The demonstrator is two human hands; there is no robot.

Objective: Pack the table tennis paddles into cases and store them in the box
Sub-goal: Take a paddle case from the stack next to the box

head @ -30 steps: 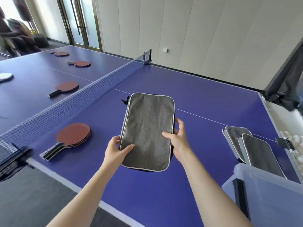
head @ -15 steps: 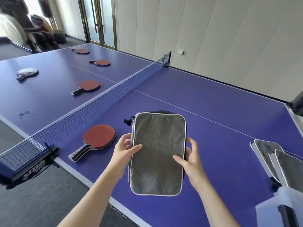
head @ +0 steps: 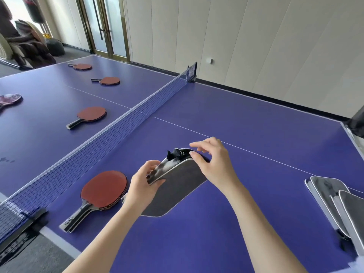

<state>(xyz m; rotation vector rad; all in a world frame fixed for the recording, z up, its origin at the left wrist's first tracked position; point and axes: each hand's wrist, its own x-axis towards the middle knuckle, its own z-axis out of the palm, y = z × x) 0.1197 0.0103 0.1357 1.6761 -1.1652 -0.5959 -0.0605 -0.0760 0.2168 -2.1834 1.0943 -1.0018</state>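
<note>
Small print on the nearest paddle (head: pixel 104 189) — too blurred to read.

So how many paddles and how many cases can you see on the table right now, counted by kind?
Red paddles: 4 lying spots; the nearest looks like a stack.
Patterned paddle at the left edge: 1
Grey cases: 3, one held, two lying on the right
Total: 8

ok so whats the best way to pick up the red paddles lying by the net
Grip the red paddles by the dark handles, coming from the near table edge. The handles point towards that edge and almost reach it, so fingers can wrap them. The blades lie flat and stacked, giving little to pinch.
</note>
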